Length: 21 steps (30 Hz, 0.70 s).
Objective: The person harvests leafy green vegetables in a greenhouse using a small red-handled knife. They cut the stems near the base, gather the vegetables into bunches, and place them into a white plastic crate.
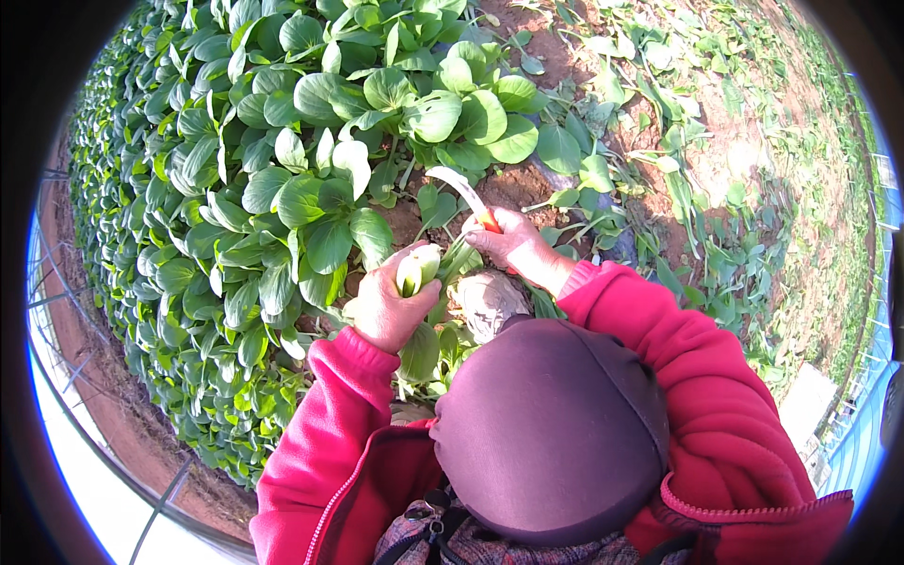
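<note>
My left hand (395, 300) grips a head of leafy greens, like bok choy, by its stalks; the pale cut base (418, 270) faces up out of the fist. Its leaves (419, 353) hang below the hand. To the right, my right hand (514, 244) is closed on the red-orange handle of a curved sickle knife (458, 185), whose blade points up and left over the soil. Some loose stalks (458, 258) lie between the two hands. Just in front of my knee is a shoe or covered foot (489, 304), partly hidden.
Dense rows of standing greens (268, 176) fill the left and top. On the right, cut leaves (678, 169) lie scattered over reddish soil (635, 134). My covered knee (551, 431) rises close below the hands. A pale box-like object (805, 402) stands at the lower right.
</note>
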Available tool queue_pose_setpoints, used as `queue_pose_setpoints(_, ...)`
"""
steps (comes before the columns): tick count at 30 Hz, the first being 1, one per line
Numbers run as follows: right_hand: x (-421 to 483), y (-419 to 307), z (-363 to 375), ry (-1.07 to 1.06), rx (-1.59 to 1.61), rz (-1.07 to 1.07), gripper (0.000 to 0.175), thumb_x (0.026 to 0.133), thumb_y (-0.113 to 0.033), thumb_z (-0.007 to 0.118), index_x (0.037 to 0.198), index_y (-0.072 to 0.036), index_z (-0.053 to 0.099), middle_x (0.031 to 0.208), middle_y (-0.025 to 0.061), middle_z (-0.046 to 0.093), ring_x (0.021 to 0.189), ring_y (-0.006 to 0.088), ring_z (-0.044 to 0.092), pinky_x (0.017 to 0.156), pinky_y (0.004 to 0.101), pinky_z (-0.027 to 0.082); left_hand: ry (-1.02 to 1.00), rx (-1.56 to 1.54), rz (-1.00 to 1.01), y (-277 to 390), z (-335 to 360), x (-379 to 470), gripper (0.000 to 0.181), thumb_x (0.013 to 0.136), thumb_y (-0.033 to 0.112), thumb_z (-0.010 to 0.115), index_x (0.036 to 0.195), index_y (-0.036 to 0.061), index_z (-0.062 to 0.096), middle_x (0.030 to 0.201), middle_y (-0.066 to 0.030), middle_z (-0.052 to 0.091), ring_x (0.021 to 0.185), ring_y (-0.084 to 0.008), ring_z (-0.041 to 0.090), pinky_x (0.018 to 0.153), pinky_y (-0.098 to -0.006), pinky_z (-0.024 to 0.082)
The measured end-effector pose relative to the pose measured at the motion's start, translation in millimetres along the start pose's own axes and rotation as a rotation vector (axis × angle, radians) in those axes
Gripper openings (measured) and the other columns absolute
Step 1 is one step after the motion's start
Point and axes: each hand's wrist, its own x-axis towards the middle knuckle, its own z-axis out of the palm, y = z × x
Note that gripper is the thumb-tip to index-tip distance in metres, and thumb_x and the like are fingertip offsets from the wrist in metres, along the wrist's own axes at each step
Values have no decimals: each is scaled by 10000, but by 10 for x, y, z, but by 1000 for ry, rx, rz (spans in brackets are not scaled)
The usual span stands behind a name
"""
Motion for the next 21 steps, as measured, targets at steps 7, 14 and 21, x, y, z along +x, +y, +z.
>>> queue_pose_setpoints(7,-293,148,-176,39,364,65,264,1014,-310,593,1148,-82,579,754,-43,504,498,27,354,444,204,280,-423,-465,-272,85,539,511,320,794,74,773,1091,11,672,918,-47,703,791,-132,649,754,-310,533)
queue_pose_setpoints(14,145,977,-718,367,-252,-249,179,1019,-169,500,1065,-21,590,783,51,608,718,174,578,672,340,458,-248,856,488,624,718,1220,319,840,137,665,1138,42,598,906,-161,723,837,-337,715,744,-421,564)
queue_pose_setpoints(21,693,517,-588,364,-405,-220,170,1025,-133,494,1076,-8,596,781,39,614,710,124,567,646,285,457,-83,1318,228,502,313,1793,305,921,167,591,1218,124,536,868,-61,742,808,-241,741,672,-376,572)
